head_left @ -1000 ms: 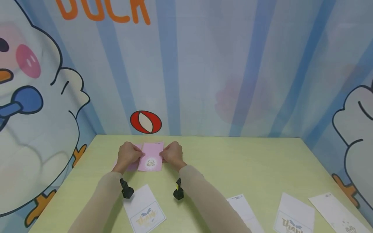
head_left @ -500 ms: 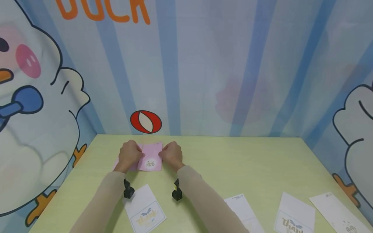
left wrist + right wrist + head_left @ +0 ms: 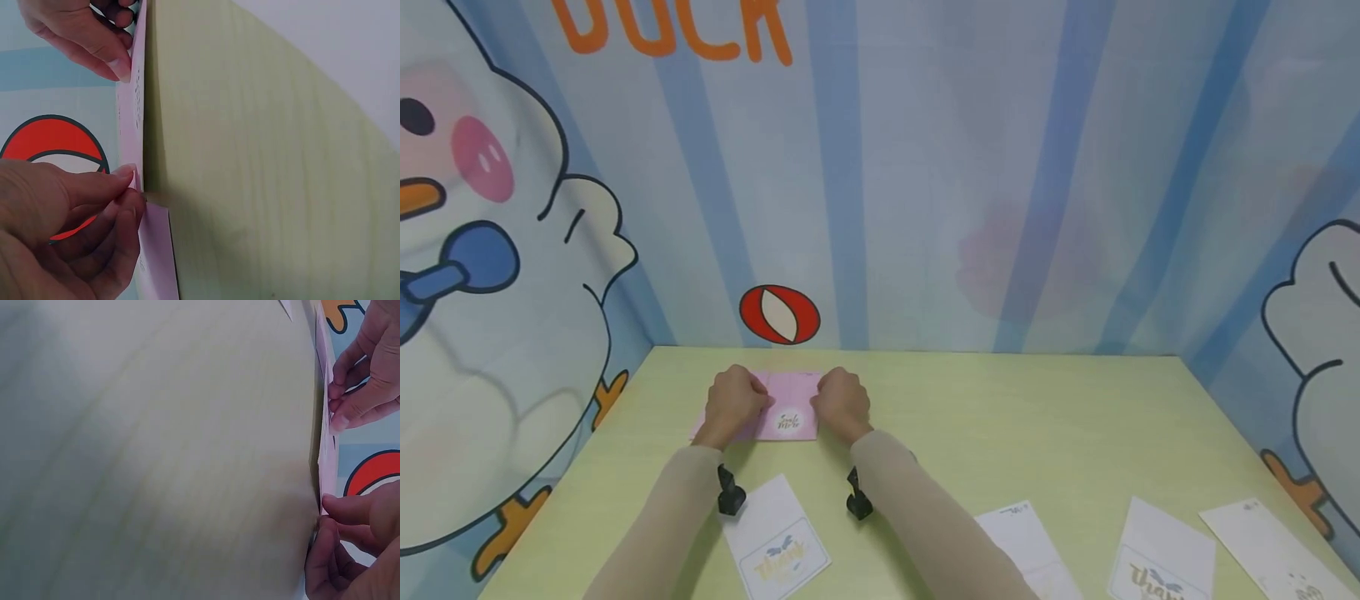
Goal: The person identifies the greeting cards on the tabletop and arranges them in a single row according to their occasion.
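Observation:
Near the back left of the table, a pink card (image 3: 790,404) with a pale round label reading "Smile More" is held by its two sides. My left hand (image 3: 732,404) pinches its left edge between thumb and fingers; in the left wrist view the thumb lies over the pink paper (image 3: 130,112). On the opposite edge, my right hand (image 3: 842,406) pinches the card, thumb and finger meeting at the paper's end in the right wrist view. A second pink card (image 3: 159,250) lies beside it, mostly hidden beneath my left hand in the head view.
Several white printed cards lie toward the front: one with "thank" lettering (image 3: 781,542) between my forearms, one (image 3: 1026,533) partly behind my right sleeve, others (image 3: 1172,533) at the right. A cartoon-printed backdrop (image 3: 925,208) rises at the table's (image 3: 1037,417) back edge.
The pink card has been lowered slightly and looks flatter, its top edge now level with the neighbouring pink card. Both hands keep their pinch. The head view has shifted a little.

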Available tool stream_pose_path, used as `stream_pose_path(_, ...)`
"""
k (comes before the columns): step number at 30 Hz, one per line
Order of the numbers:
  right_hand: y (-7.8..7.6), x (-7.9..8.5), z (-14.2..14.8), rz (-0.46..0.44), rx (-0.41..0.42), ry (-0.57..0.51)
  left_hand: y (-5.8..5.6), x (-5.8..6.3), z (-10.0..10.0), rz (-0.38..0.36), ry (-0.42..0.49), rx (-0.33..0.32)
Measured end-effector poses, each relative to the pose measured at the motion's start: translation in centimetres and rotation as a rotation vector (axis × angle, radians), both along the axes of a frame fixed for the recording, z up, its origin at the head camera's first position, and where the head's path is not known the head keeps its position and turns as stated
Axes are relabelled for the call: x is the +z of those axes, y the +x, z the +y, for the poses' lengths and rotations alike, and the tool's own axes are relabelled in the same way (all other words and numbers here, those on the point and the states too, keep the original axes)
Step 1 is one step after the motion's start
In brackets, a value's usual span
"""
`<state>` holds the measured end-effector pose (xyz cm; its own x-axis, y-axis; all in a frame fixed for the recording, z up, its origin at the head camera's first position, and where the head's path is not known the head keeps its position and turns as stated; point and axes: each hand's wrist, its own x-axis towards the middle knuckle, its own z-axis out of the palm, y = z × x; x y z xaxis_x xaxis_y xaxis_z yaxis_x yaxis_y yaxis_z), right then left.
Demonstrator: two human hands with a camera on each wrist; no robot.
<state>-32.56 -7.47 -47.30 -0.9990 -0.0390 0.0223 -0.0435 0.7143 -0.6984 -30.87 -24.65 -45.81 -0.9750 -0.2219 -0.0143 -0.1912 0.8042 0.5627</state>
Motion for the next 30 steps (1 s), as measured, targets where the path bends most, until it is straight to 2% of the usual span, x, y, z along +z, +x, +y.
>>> stream_pose_path(7,0.2,0.2,0.1,-0.009,0.016,0.047,-0.4,0.0,0.0,0.008,-0.029,-0.018)
stream_pose_path(12,0.1,0.2,0.1,-0.015,0.018,0.025,-0.3,0.1,0.0,0.001,-0.036,-0.015)
stream_pose_path(17,0.1,0.1,0.4,0.011,0.039,-0.015,0.1,0.5,-0.1,0.039,-0.043,-0.031)
stream_pose_path(23,0.5,1.2,0.9,0.000,0.079,-0.028,1.6,2.2,0.2,0.078,-0.050,-0.102)
stream_pose_path(30,2.3,2.7,1.8,0.043,0.258,0.059,4.8,3.5,0.5,0.114,-0.088,-0.166)
